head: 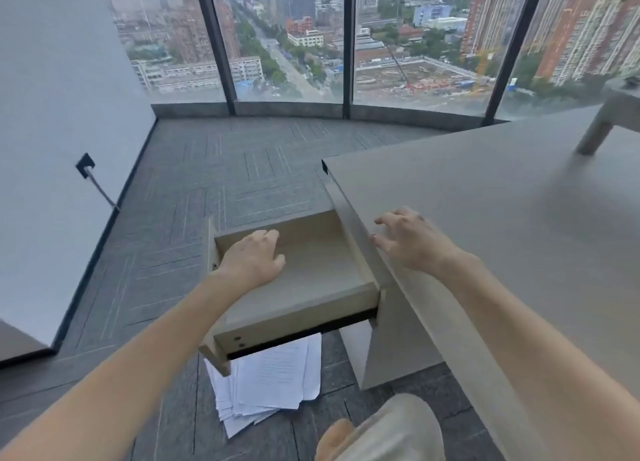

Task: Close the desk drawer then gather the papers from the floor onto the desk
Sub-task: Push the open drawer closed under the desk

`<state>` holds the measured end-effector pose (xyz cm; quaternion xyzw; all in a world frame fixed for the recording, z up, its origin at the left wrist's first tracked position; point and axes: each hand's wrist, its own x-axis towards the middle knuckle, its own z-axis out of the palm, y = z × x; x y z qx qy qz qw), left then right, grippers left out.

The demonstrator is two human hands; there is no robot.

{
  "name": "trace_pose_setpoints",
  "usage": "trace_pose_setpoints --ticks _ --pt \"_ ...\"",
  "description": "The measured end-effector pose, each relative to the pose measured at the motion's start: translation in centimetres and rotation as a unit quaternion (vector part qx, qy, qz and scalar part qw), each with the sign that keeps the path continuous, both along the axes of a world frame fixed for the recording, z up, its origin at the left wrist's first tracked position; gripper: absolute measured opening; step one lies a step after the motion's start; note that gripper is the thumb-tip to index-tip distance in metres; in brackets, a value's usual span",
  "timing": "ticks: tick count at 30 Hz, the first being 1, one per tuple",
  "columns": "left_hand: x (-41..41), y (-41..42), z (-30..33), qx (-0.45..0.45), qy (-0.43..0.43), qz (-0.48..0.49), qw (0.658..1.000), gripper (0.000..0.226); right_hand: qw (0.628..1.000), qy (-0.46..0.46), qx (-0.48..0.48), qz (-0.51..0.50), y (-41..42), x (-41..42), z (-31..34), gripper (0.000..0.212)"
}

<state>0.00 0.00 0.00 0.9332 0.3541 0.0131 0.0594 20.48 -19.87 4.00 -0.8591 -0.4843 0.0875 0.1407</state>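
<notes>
I see the pale wooden desk drawer pulled well out from the side of the grey flat-topped desk, its inside bare. My left hand sits on the drawer's outer front panel, palm down on the top edge, with the fingers curled over into the drawer's open cavity. It is a loose curl over the edge rather than a tight clamp, and I cannot tell how firmly it grips. The drawer's body runs from that hand rightward to the desk.

My right hand is over the near edge of the desk top, fingers spread apart and holding nothing; the fingertips are at or just above the surface, and I cannot say whether they touch. The drawer's inner end lies just to the left of that hand, below the desk edge.

The loose heap of white printed paper sheets lies on the dark grey carpet-tiled floor, below the drawer and nearer to me than my left hand, partly hidden beneath the drawer's underside. Both hands are well apart from the papers.
</notes>
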Motion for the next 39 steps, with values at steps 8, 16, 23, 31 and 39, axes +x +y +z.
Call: trace_pose_setpoints --ticks 8,16,23,31,39 --pt "0.2 3.1 -1.6 -0.019 0.013 0.096 0.995 0.042 0.998 -0.061 -0.019 0.025 7.0 3.3 -1.5 0.057" --pt "-2.8 9.4 -5.5 -0.111 -0.072 0.272 0.953 0.062 0.994 -0.076 -0.076 0.016 11.9 5.7 -2.5 0.072" --pt "-3.8 10.7 -8.5 -0.297 -0.251 0.382 0.838 0.062 0.994 -0.092 -0.058 0.013 12.4 6.0 -3.0 0.072" --pt "-1.8 9.7 -8.3 -0.403 -0.312 0.344 0.788 0.064 0.994 -0.095 -0.052 0.006 12.2 5.9 -3.1 0.071" --pt "-0.3 8.3 -8.5 -0.541 -0.348 0.312 0.699 0.033 0.995 -0.088 -0.049 0.002 12.0 5.9 -3.2 0.071"
